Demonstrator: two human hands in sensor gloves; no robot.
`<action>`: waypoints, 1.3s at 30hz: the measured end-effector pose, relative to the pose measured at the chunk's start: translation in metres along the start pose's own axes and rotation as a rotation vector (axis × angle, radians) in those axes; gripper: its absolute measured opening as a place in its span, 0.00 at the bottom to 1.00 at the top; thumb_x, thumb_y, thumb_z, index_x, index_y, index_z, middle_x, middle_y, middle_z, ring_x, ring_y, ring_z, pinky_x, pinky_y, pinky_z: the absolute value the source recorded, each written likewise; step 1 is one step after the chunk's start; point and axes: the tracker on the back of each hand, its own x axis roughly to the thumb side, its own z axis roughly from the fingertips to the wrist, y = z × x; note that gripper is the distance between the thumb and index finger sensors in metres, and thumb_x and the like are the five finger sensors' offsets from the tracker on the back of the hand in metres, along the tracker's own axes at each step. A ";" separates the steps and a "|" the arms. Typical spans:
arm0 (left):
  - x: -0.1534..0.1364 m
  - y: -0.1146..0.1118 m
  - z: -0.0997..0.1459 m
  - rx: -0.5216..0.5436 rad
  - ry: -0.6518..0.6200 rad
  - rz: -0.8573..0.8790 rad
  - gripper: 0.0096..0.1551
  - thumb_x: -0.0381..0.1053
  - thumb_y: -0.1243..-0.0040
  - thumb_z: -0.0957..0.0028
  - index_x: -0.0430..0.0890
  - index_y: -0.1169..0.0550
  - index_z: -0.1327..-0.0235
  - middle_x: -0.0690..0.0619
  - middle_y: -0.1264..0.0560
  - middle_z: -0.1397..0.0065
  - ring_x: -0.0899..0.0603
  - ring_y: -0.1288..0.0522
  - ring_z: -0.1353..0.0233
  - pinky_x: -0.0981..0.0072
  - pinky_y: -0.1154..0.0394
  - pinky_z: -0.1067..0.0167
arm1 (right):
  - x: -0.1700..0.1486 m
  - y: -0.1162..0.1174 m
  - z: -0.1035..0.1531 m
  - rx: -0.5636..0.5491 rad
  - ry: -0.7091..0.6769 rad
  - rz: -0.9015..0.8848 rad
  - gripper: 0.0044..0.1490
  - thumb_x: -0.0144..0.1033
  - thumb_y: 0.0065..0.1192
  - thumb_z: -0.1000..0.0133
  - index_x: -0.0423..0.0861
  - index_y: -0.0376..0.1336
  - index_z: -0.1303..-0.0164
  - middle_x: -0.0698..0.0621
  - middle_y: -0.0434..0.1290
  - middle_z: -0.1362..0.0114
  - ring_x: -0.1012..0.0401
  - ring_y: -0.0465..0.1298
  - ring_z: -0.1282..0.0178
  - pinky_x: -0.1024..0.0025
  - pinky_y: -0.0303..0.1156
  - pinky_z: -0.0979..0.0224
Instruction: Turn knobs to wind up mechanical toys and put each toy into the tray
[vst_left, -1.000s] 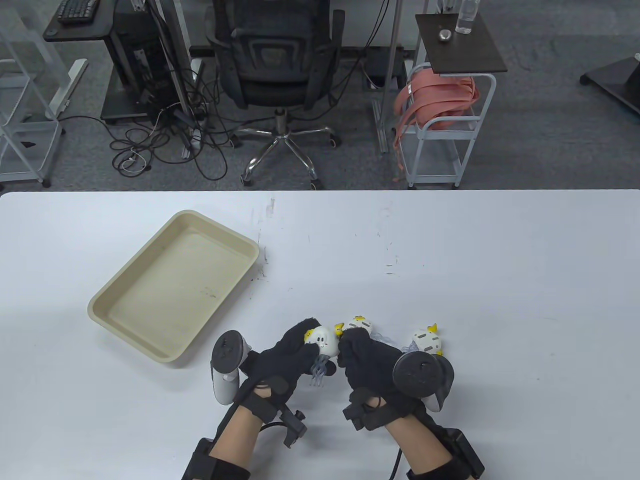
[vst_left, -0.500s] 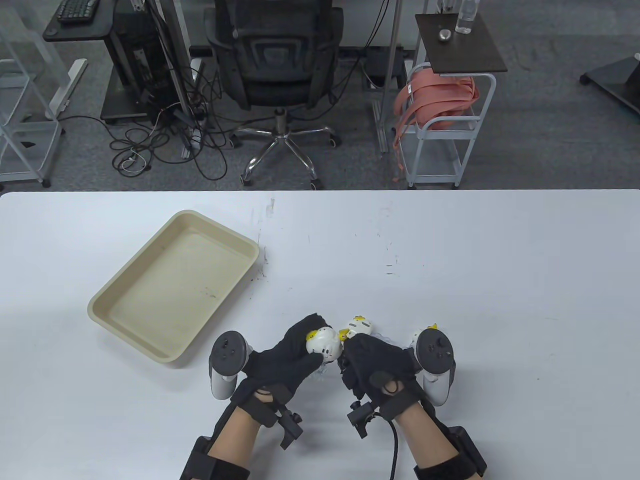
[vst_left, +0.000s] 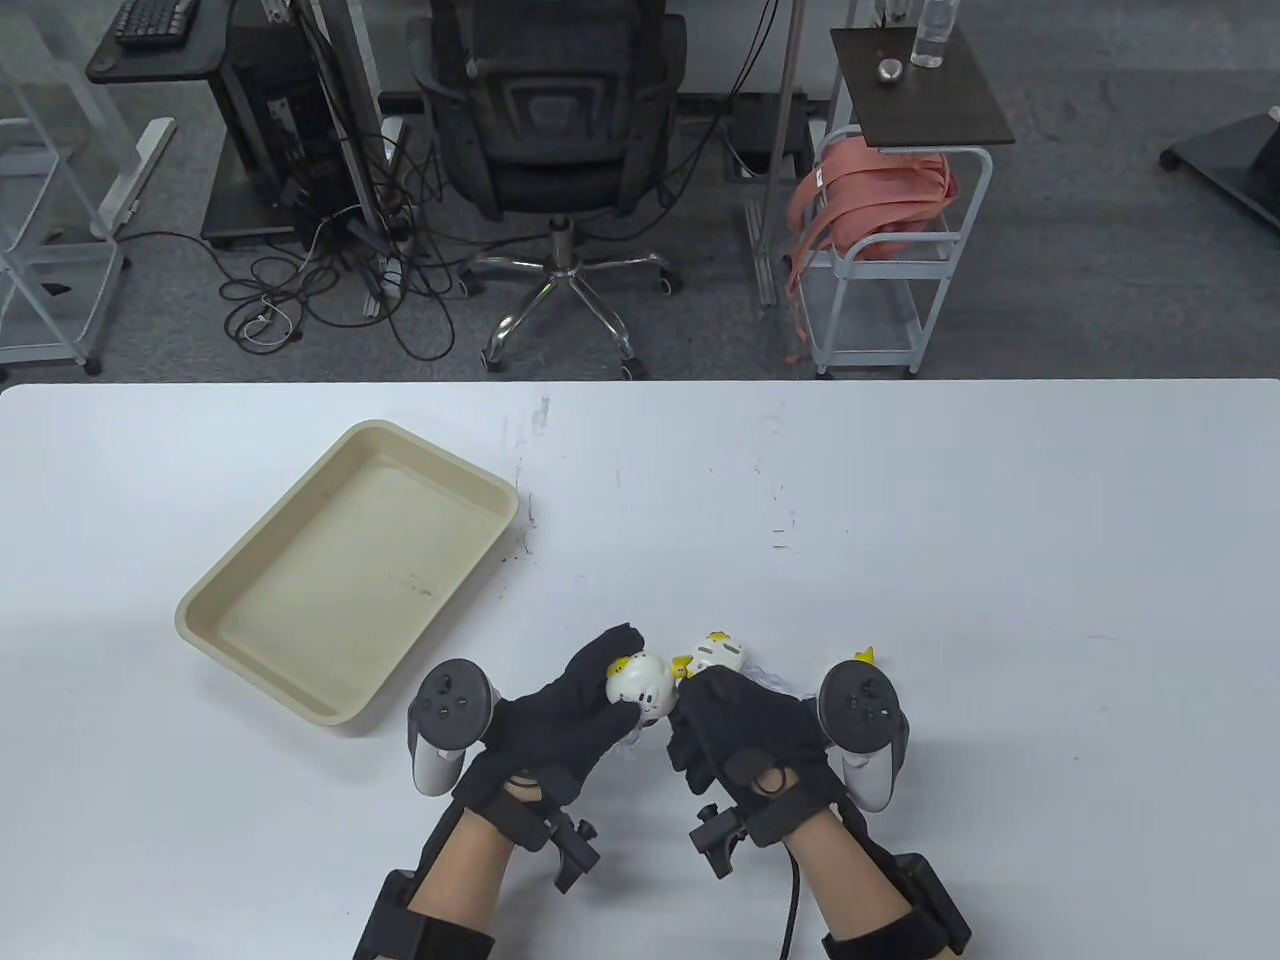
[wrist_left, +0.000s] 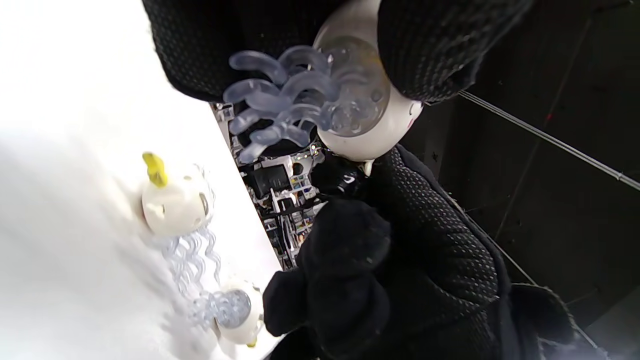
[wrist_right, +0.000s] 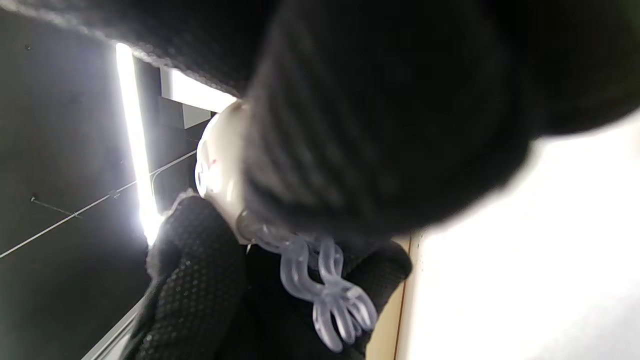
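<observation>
White and round, the toy we hold has a yellow tuft and clear, curly legs. It sits above the table's near middle. Two more toys lie just right: one touching our right hand, one mostly hidden behind the tracker. Far left lies the beige tray. Our left hand curls round the toy; the right fingers curl at its side, their grip unclear.

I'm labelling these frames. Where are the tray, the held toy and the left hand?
tray (vst_left: 205, 607), table view, near rim.
held toy (vst_left: 640, 682), table view, white body.
left hand (vst_left: 560, 715), table view, glove's back.
</observation>
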 end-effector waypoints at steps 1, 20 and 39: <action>0.002 0.002 0.001 0.014 -0.008 -0.040 0.42 0.54 0.36 0.47 0.54 0.39 0.19 0.42 0.28 0.22 0.43 0.14 0.39 0.48 0.24 0.33 | 0.001 0.000 0.000 0.004 -0.005 0.019 0.31 0.42 0.63 0.44 0.25 0.74 0.59 0.44 0.89 0.67 0.59 0.87 0.80 0.58 0.83 0.66; 0.024 0.090 0.043 0.588 0.445 -1.311 0.38 0.49 0.32 0.49 0.60 0.32 0.23 0.46 0.29 0.20 0.37 0.19 0.32 0.40 0.30 0.31 | 0.008 0.008 0.007 0.009 -0.089 0.185 0.50 0.56 0.62 0.44 0.27 0.60 0.29 0.30 0.79 0.38 0.41 0.84 0.49 0.42 0.76 0.47; -0.011 0.104 0.045 0.499 0.724 -1.256 0.35 0.47 0.38 0.45 0.59 0.32 0.22 0.43 0.32 0.18 0.33 0.23 0.29 0.36 0.35 0.29 | 0.010 0.012 0.008 0.056 -0.095 0.214 0.56 0.58 0.61 0.43 0.30 0.49 0.20 0.25 0.65 0.26 0.35 0.74 0.39 0.35 0.68 0.40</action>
